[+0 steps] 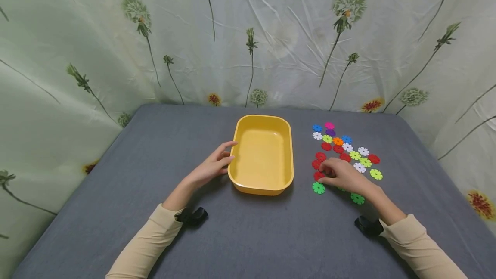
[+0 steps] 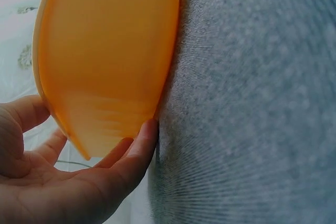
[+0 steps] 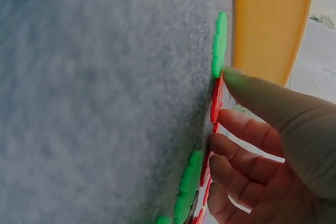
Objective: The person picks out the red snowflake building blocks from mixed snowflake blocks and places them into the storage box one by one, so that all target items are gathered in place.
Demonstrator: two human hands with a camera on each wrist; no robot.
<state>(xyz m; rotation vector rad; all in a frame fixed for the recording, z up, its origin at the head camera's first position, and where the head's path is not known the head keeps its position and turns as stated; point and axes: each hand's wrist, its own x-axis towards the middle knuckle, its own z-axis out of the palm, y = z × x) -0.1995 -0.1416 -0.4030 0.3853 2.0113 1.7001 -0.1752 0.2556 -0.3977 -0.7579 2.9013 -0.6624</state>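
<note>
A yellow plastic tub [image 1: 263, 191] stands on the cloth-covered table. My left hand [image 1: 209, 169] is at its left side, with fingertips touching the rim and outer wall [image 2: 105, 51]. Interlocking plastic snowflake discs in many colours lie spread to the right of the tub. Over their near left part is my right hand [image 1: 342, 175]. Its thumb and index finger stand apart about a red disc [image 1: 318, 176], which lies flat on the cloth. A green disc [image 3: 219, 45] lies just beside the thumb. My right hand [image 3: 278, 140] partly covers other discs.
Grey cloth [image 1: 248, 236] covers the table. A green disc [image 1: 357, 198] lies below the right wrist, and a yellow-green disc [image 1: 376, 174] at the right side of the spread. A pale curtain [image 1: 232, 33] with dandelion prints hangs behind the table. Black bands [image 1: 192, 216] sit on both wrists.
</note>
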